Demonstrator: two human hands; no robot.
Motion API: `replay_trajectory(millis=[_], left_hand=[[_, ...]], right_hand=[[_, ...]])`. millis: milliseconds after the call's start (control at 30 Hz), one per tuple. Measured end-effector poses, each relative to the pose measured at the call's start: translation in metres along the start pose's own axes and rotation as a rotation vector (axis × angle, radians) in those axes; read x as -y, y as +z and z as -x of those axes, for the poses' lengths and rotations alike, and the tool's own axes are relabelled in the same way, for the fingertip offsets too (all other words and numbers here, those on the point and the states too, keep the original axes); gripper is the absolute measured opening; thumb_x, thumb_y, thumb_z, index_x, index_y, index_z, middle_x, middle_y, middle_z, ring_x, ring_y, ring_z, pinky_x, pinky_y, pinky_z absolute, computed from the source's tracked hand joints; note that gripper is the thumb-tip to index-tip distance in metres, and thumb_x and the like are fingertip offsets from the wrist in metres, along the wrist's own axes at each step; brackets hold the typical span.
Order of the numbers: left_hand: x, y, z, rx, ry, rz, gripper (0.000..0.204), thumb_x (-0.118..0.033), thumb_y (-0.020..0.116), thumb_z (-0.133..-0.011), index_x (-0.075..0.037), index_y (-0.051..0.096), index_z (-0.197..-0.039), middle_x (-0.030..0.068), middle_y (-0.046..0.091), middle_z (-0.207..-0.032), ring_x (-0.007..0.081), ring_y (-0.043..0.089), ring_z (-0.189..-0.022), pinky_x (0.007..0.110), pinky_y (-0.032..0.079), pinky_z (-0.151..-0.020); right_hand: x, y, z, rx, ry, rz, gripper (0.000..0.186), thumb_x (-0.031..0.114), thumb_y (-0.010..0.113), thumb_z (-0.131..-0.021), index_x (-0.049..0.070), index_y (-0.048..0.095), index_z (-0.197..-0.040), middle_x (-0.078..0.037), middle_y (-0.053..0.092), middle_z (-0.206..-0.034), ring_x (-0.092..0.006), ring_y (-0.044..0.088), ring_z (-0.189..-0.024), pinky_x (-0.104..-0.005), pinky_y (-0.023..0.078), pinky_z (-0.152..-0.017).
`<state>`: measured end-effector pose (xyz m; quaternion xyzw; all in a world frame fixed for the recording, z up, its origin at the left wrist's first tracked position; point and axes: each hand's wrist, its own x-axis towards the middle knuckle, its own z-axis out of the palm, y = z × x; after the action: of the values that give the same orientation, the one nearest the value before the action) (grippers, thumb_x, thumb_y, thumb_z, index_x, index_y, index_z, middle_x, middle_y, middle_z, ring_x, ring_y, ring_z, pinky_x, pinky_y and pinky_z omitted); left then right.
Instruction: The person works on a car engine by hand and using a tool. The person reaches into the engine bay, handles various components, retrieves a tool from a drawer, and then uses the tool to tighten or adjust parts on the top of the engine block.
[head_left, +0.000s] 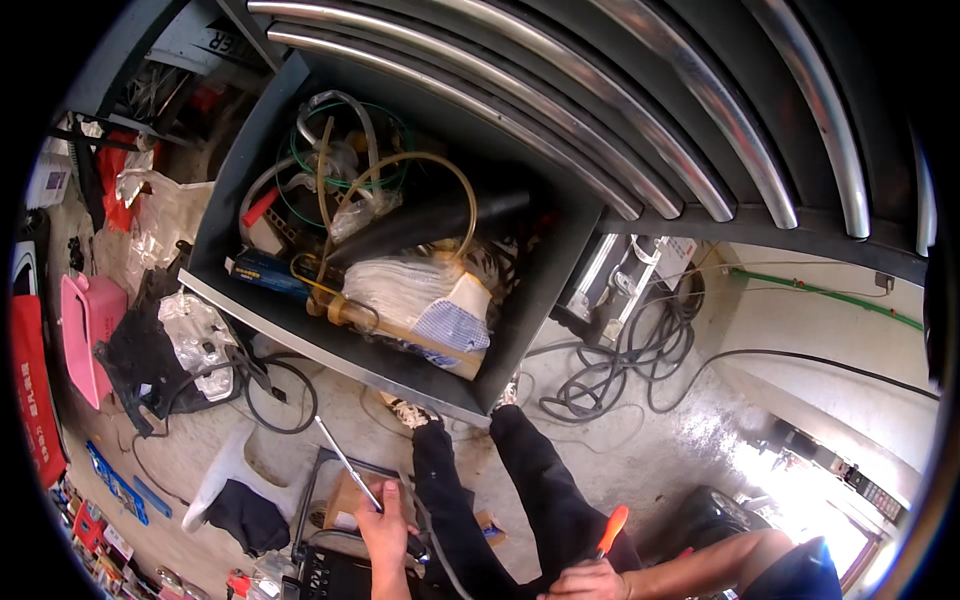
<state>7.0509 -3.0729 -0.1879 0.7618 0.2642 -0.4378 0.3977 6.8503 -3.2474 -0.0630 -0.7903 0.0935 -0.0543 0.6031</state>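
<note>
My left hand (388, 522) is closed around a long tool with a slim silver shaft (345, 462). Its dark handle end shows below my fingers, and the shaft points up and to the left. At the lower edge, my right hand (590, 580) grips a tool with an orange handle (612, 530); the rest of it is hidden, so its kind does not show. Beyond both hands an open dark drawer (330, 362) holds clear hoses (440, 165), white knit gloves (400, 290), a blue box (268, 272) and a black tapered piece (430, 225). Neither hand touches the drawer.
Closed drawers with long metal handles (690, 70) rise above the open one. A black cable (620, 375) lies coiled on the floor at right. To the left are a pink bin (92, 335) and a white plastic stool (232, 470). A cardboard box (350, 500) sits beside my left hand.
</note>
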Motion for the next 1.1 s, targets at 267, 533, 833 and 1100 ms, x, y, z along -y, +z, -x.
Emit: replay_trajectory(millis=[267, 533, 833, 1100], left_hand=[[-0.039, 0.004, 0.036, 0.253, -0.067, 0.539, 0.043, -0.043, 0.047, -0.097, -0.004, 0.057, -0.114, 0.0062, 0.058, -0.068, 0.009, 0.038, -0.039, 0.025, 0.032, -0.033], [-0.057, 0.006, 0.048, 0.293, 0.269, 0.413, 0.043, -0.034, 0.049, -0.098, 0.002, 0.052, -0.121, 0.0162, 0.067, -0.085, 0.0087, 0.043, -0.04, 0.023, 0.035, -0.036], [-0.054, -0.017, 0.024, 0.086, 0.063, 0.515, 0.048, -0.037, 0.045, -0.099, 0.001, 0.046, -0.129, 0.0176, 0.068, -0.096, 0.0085, 0.038, -0.042, 0.026, 0.034, -0.038], [-0.04, -0.04, 0.012, 0.131, -0.03, 0.555, 0.049, -0.04, 0.042, -0.1, 0.002, 0.048, -0.125, 0.0184, 0.067, -0.094, 0.009, 0.04, -0.041, 0.026, 0.036, -0.038]], right_hand=[[0.006, 0.005, 0.009, 0.106, -0.08, -0.088, 0.02, 0.01, 0.069, -0.077, 0.004, 0.067, -0.096, -0.006, 0.057, -0.077, -0.0188, 0.057, -0.061, -0.0304, 0.045, -0.05], [-0.047, -0.008, -0.016, 0.316, -0.206, 0.183, 0.021, 0.012, 0.069, -0.065, 0.009, 0.069, -0.086, -0.002, 0.061, -0.079, -0.0143, 0.057, -0.058, -0.0266, 0.043, -0.044], [-0.147, -0.023, -0.269, -0.249, 0.189, 0.057, 0.008, 0.009, 0.058, -0.087, 0.002, 0.061, -0.084, -0.012, 0.056, -0.067, -0.0194, 0.054, -0.056, -0.031, 0.042, -0.052], [-0.109, 0.035, -0.258, -0.23, 0.177, 0.071, 0.009, 0.014, 0.061, -0.083, 0.005, 0.061, -0.082, -0.008, 0.057, -0.072, -0.0247, 0.057, -0.06, -0.035, 0.045, -0.052]])
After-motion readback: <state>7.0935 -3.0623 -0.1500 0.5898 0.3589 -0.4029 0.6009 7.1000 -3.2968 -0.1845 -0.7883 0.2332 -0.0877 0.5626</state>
